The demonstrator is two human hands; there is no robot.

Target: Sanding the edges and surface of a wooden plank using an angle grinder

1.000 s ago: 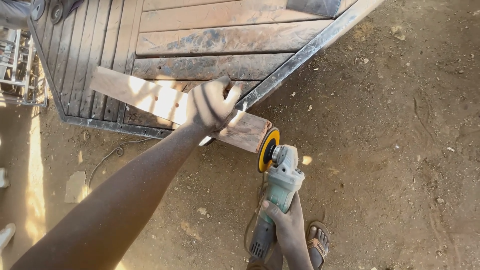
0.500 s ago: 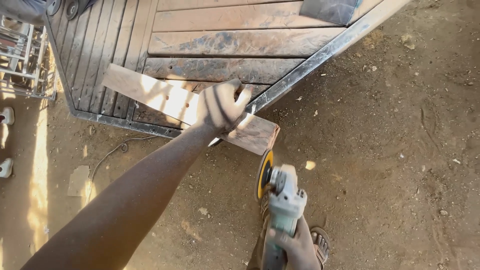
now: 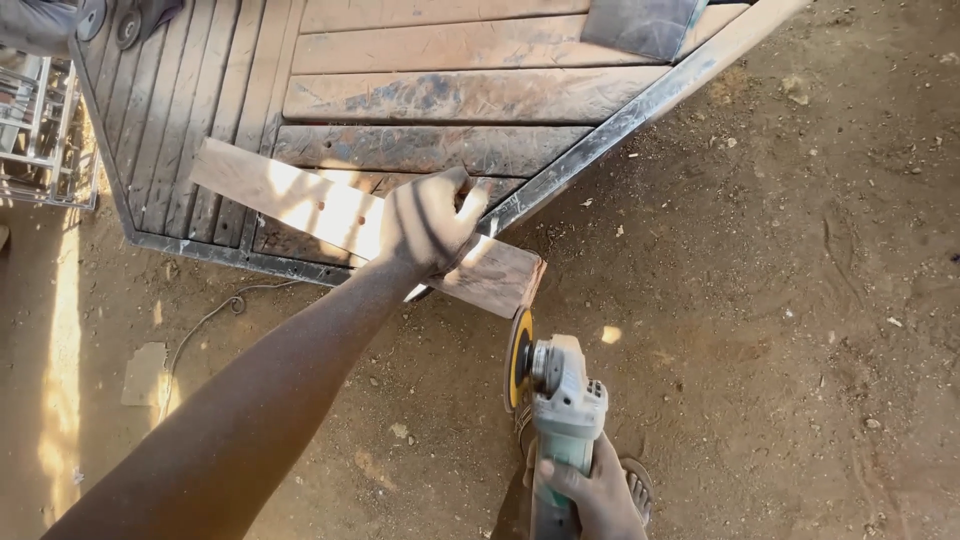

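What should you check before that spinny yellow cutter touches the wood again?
1. Left hand pressing flat on the wooden plank: ok.
2. Right hand wrapped around the angle grinder body: ok, though only one hand is on it.
3. Yellow disc clear of the plank end: ok, it sits just below the end with a gap.
4. Fingers of the left hand away from the disc: ok, they are farther up the plank.
5. Sandalled foot away from the disc: not ok, it is close under the grinder.
6. Disc spinning or stopped: cannot tell.
7. Plank supported: ok, it rests across the metal-framed wooden panel, its end overhanging.
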